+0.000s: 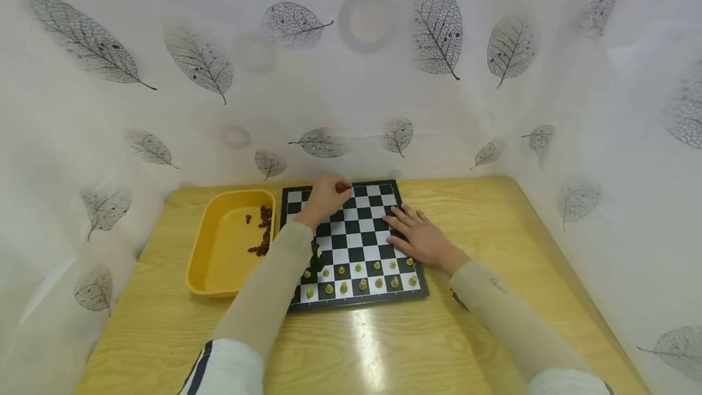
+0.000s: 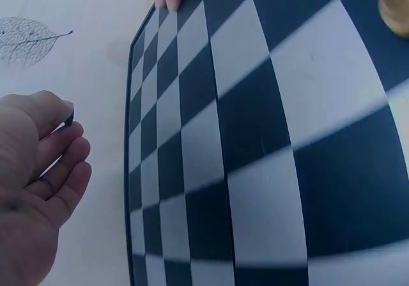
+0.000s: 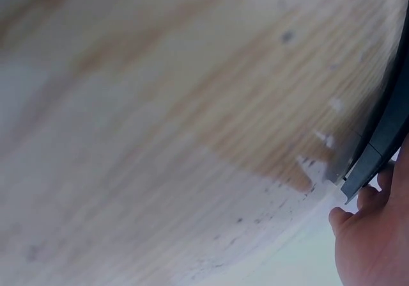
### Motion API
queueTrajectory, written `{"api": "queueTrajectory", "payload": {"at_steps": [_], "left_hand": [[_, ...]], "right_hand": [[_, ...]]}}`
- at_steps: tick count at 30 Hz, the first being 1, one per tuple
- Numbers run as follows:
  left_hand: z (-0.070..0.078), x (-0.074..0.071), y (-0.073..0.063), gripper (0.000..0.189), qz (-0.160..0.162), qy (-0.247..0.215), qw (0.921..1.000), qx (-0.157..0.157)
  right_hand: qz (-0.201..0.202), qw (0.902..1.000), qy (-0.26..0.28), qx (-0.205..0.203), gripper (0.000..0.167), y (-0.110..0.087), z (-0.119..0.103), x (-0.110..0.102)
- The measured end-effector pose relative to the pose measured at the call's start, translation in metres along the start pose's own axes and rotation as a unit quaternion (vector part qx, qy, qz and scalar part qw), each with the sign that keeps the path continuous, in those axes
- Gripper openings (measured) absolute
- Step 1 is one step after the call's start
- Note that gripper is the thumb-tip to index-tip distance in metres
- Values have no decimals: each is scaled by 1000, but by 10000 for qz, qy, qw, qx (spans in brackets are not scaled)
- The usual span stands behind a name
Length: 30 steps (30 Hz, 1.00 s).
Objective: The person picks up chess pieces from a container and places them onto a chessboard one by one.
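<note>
Over the far edge of the black-and-white chessboard [image 1: 351,239], my left hand [image 1: 327,197] pinches a small dark chess piece [image 2: 69,118] between thumb and index finger. Most of that piece is hidden by the fingertips. The other fingers are curled loosely in the left wrist view. My right hand [image 1: 419,236] rests at the board's right edge, fingers spread over the outer squares. Its fingers also touch the dark board rim [image 3: 377,145] in the right wrist view. Two rows of yellow chess pieces [image 1: 362,284] stand on the near squares, partly hidden by my left forearm.
Left of the board lies a yellow tray [image 1: 233,197] with several dark brown pieces [image 1: 265,221] heaped along its right side. Board and tray are on a wooden table [image 1: 471,212]. A pale leaf-patterned curtain [image 1: 329,96] hangs behind and at both sides.
</note>
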<state>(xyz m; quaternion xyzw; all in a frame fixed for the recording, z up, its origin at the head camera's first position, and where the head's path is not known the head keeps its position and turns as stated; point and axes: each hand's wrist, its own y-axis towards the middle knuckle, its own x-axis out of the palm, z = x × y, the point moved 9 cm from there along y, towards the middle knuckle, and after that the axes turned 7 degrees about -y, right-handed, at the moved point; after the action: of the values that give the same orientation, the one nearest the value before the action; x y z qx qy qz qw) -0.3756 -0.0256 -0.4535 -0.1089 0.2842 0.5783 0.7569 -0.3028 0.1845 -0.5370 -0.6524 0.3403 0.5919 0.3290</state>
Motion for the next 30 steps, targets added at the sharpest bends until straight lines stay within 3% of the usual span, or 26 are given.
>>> {"api": "queueTrajectory", "payload": {"at_steps": [6,15,20,30], "left_hand": [[-2,24,16,21,-78,-114,9996,-259],[7,64,33,19,-291,73,9995,52],[7,78,35,20,-372,195,9991,-93],[15,97,47,20,-593,362,9975,-160]], "right_hand": [[-24,10000,21,-56,66,2,-1,1],[6,10000,-73,-34,66,-1,0,0],[-111,9999,-70,-50,67,-3,-3,1],[51,10000,-36,-65,65,-2,-2,-2]]}}
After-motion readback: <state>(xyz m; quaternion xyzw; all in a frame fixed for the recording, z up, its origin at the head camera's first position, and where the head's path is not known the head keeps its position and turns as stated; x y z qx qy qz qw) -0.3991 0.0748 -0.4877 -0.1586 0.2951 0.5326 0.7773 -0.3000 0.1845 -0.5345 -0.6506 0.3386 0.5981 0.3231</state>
